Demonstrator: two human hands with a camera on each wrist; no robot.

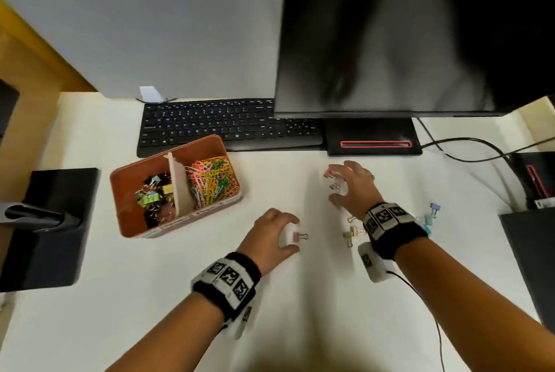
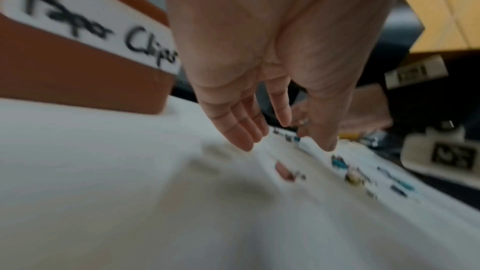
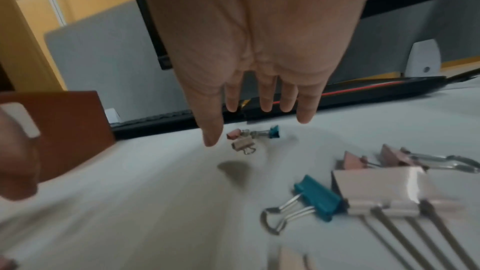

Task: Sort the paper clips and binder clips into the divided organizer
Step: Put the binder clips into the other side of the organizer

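Left hand (image 1: 274,232): fingers (image 2: 241,130) loosely spread, holding nothing, poised over a pink clip (image 1: 299,236) on the tabletop (image 1: 180,296). Right hand (image 1: 350,185): fingers (image 3: 266,98) spread wide, empty, above a small cluster of clips (image 3: 244,139). More binder clips (image 1: 353,232) lie by the right wrist. Organizer (image 1: 132,218), left: binder clips in left compartment, paper clips (image 1: 210,180) in right. Keyboard (image 1: 222,125) behind.

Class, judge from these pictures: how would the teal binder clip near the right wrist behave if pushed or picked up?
The teal clip looks small, so probably light. It lies flat on one side, so it would likely slide rather than roll. Its wire loops stick out, offering the fingers a grip, though they may swing.
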